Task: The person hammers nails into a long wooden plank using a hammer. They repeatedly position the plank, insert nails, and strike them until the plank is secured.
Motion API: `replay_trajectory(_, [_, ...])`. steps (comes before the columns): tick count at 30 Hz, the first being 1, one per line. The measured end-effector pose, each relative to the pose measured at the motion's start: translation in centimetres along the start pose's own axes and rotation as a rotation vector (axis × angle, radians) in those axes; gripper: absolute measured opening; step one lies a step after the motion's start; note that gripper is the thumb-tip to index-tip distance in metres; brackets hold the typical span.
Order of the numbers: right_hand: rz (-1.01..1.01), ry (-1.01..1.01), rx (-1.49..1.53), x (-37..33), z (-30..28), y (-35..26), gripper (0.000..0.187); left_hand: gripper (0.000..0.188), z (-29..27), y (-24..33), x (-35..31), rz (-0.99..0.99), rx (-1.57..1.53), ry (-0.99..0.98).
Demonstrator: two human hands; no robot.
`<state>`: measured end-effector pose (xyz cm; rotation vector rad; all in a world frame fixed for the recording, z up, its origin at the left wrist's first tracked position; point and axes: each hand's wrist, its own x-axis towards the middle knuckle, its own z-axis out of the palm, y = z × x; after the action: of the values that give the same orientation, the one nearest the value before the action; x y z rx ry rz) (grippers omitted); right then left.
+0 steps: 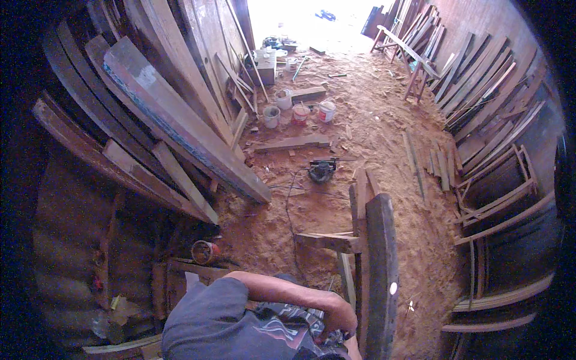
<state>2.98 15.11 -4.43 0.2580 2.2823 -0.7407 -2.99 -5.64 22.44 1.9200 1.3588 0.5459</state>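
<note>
Neither of my hands can be seen. At the lower edge a dark short-sleeved shirt (201,312) with a printed front fills the view, and a bare arm (294,291) reaches out of its sleeve to the right. The arm bends at the elbow and its forearm drops out of the picture. A dark band sits near the wrist; the hand is cut off. Close beside the elbow stands a thick dark timber beam (381,270) with a pale oval spot. A lighter board (361,210) runs along its left side, and a short wooden crosspiece (327,242) juts out leftward.
A corded power tool (322,172) lies on the sawdust-covered floor (384,150). Beyond it are a loose plank (294,143) and several buckets (301,113). Heavy beams (180,114) lean on the left; boards (480,72) and a wooden frame (501,195) line the right wall.
</note>
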Motion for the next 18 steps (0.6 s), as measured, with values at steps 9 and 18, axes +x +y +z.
replay_trajectory(9, [0.031, -0.004, 0.024, -0.1, 0.0, 0.8, 0.047, 0.087, 1.4, 0.5, 0.1, -0.051, 0.097, 0.058])
replay_trajectory(18, [0.082, -0.012, 0.039, 0.2, 1.3, 1.6, 0.045, 0.09, 0.4, 3.3, -2.1, -0.114, 0.156, 0.135])
